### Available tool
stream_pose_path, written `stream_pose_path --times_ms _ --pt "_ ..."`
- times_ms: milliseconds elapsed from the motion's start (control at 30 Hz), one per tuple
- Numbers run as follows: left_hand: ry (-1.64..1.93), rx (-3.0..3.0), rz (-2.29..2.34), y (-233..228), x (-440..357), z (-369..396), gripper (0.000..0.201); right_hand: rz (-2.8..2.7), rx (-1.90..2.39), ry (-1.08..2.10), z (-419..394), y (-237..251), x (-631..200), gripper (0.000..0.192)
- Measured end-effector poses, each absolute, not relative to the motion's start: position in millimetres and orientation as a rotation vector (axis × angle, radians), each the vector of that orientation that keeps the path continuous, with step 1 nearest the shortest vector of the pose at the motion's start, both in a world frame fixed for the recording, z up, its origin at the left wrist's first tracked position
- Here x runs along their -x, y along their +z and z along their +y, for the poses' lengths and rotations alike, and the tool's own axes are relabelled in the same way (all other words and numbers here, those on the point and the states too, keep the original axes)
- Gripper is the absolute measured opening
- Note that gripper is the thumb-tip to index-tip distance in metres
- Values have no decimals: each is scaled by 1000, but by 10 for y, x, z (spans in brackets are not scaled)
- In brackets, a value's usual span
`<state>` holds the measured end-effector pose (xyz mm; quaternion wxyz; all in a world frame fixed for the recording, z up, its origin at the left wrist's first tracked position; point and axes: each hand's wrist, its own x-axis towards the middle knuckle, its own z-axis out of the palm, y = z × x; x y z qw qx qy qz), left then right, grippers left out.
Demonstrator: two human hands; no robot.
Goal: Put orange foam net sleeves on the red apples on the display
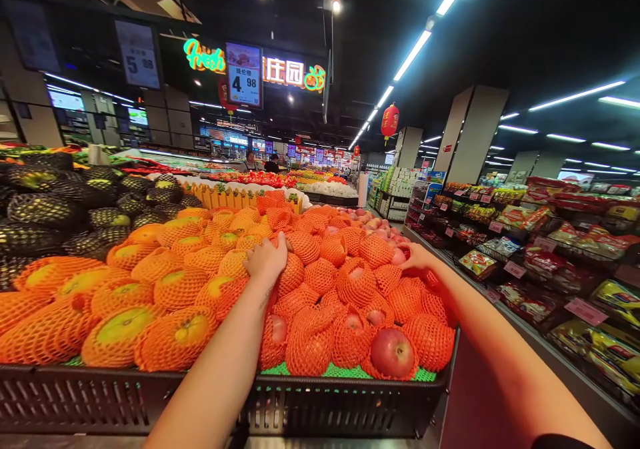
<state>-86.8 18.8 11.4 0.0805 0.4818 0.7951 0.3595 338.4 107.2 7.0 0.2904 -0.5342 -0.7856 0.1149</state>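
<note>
My left hand (266, 257) lies on the heap where the yellow melon-like fruits in orange foam nets (186, 329) meet the netted red apples (309, 342). Its thumb points away from me, and its other fingers are mostly hidden. At the right side of the apples, my right hand (419, 260) curls its fingers around a red apple (399, 256); part of that apple shows at the fingertips. Nearest to me, a red apple (393, 352) sits with its top bare in a pulled-down net.
Black slotted crates (345, 406) hold the fruit at the front. Dark fruits in pale nets (45, 209) are piled on the left. A shelf of packaged snacks (540, 256) runs along the right. Price screens (244, 76) hang overhead, and people (271, 164) stand far back.
</note>
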Motion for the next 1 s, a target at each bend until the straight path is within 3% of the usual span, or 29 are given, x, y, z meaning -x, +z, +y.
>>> stream_pose_path --times_ms 267,433,600,833,1000 --pt "1219 -1412 2419 94 876 216 75 -1484 1270 485 934 119 -3558 61" --pt "1211 -1522 2435 62 912 240 56 -1139 1107 587 874 202 -3488 57" --pt "1395 -1433 2422 99 896 159 51 -1037 971 686 733 280 -3316 57" --pt "1881 -1352 2315 190 885 75 38 -1237 872 721 290 458 -2625 71" --pt "2081 -1317 2074 189 894 89 34 -2048 912 237 -237 543 -1854 70"
